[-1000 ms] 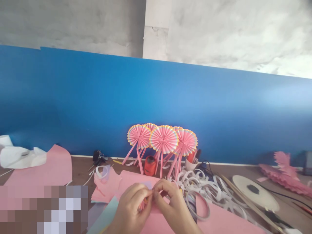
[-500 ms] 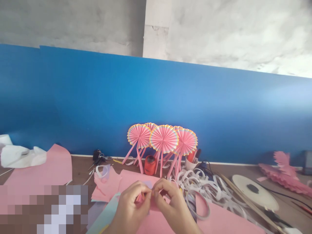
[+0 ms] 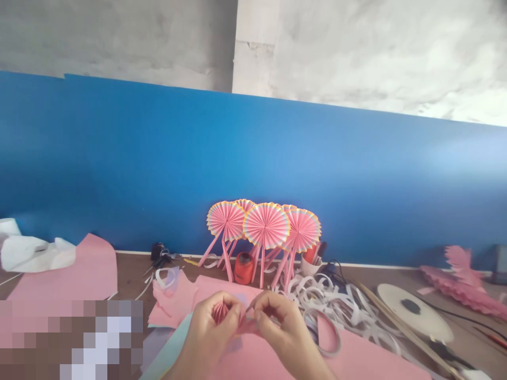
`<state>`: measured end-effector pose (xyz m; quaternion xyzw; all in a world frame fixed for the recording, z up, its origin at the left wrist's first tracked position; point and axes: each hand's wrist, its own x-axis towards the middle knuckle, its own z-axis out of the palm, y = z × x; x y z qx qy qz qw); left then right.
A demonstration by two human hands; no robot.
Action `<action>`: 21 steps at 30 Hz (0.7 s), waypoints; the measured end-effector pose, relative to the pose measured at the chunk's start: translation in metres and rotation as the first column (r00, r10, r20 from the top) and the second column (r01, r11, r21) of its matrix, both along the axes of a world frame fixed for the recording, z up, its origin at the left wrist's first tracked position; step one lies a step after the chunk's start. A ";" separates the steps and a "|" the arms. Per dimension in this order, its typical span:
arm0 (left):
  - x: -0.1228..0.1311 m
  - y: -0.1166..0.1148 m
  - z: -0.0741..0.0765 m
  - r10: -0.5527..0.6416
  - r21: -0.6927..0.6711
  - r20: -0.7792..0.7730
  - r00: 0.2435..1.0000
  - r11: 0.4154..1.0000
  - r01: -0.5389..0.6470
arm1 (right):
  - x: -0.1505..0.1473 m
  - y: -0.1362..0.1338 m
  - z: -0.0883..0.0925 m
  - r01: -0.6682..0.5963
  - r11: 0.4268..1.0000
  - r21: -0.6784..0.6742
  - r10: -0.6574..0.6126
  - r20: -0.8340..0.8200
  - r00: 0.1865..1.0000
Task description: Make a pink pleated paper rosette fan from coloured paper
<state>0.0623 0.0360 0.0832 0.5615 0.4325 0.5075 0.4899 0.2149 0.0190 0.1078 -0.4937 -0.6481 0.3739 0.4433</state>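
Note:
My left hand (image 3: 217,327) is closed, its thumb and fingers pinching a pleated pink paper fan (image 3: 220,313) that shows partly behind the fingers. Just right of it, the fingertips of my right hand (image 3: 279,320) are pressed together in a pinch. What lies between them is too small to make out; a thin dark pink edge shows in the gap between the two hands. Beneath both hands spread pink paper sheets (image 3: 273,360), with a pale blue sheet (image 3: 171,344) by my left wrist.
Several round pleated paper fans (image 3: 266,226) on pink legs stand against the blue board (image 3: 166,158), around a red container (image 3: 244,268). Curled white paper strips (image 3: 317,295), a tape roll (image 3: 337,338) and a pale round disc (image 3: 415,312) lie to the right. Keys (image 3: 160,254) lie at back left.
My hands have moved slightly apart at the fingertips. More of the pleated pink fan shows in my left hand, and the right hand has shifted a little to the right.

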 end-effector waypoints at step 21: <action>-0.002 0.000 0.007 0.038 0.030 -0.109 0.993 0.999 -0.035 | 0.002 0.002 -0.002 0.040 0.999 0.006 -0.040 0.077 0.996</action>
